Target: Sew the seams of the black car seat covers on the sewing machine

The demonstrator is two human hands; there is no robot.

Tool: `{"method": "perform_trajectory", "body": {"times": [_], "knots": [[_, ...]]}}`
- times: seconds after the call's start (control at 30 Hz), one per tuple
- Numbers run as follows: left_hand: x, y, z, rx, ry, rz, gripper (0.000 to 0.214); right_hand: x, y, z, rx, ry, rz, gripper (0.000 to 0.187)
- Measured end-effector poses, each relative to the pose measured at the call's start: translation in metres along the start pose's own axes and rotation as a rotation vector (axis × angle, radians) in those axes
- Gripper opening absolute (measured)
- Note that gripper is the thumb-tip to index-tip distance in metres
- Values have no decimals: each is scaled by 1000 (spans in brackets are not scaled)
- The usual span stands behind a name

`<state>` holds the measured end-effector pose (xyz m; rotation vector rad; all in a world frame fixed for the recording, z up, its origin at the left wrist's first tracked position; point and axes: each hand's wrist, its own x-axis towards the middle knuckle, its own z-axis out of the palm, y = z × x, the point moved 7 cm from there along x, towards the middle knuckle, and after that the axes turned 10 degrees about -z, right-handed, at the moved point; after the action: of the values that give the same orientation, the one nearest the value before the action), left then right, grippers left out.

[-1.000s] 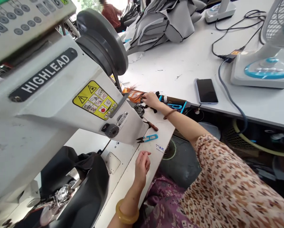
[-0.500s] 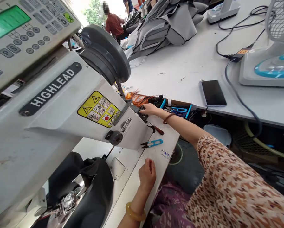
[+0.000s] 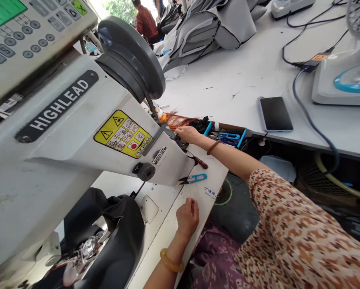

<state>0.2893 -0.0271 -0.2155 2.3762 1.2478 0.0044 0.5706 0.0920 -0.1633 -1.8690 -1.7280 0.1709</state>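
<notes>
My right hand (image 3: pixel 187 134) reaches to the far end of the white sewing machine (image 3: pixel 59 132), fingers bent and closed at a small dark metal mechanism (image 3: pixel 181 142). What the fingertips grip there is hidden. My left hand (image 3: pixel 187 217) rests at the table's front edge with its fingers curled together; whatever they hold, if anything, cannot be made out. Between the hands lie blue thread snips (image 3: pixel 195 178), their dark blades against the machine's base. A brown-handled tool (image 3: pixel 201 162) lies just beyond them. Black material (image 3: pixel 119 228) sits under the machine's arm around the presser foot area.
A narrow tray (image 3: pixel 242 138) with more blue snips and orange thread (image 3: pixel 176 120) adjoins the machine. On the white table are a phone (image 3: pixel 276 114), a fan (image 3: pixel 342 80), cables and a pile of grey sewn pieces (image 3: pixel 207 32). A person (image 3: pixel 146 24) sits in the background.
The view has shifted slightly. My right hand stays at the mechanism, its fingers a little farther left over it. My left hand remains curled in nearly the same place.
</notes>
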Motion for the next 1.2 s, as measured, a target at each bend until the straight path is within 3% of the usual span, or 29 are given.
{"method": "perform_trajectory", "body": {"times": [0.23,0.47,0.73,0.83,0.97,1.03,1.1,1.2], "knots": [[-1,3,2,108,57,81,23,-4,11,-11,-74,-15,100,31],[-2,7,1,195,136,174,22,-10,18,-1,4,-57,85,55],[-9,17,-5,270,257,304,26,-12,30,2,116,-194,45,58],[-13,22,-6,292,296,375,27,-14,37,-3,187,-206,145,48],[-18,28,-6,323,316,480,29,-22,28,-4,212,-75,321,34],[-20,30,-5,336,317,514,28,-24,11,4,296,-102,318,26],[-22,32,-4,345,309,547,26,-20,-6,10,516,-123,288,27],[-27,37,-2,347,282,609,23,-1,-12,5,879,-40,294,20]]}}
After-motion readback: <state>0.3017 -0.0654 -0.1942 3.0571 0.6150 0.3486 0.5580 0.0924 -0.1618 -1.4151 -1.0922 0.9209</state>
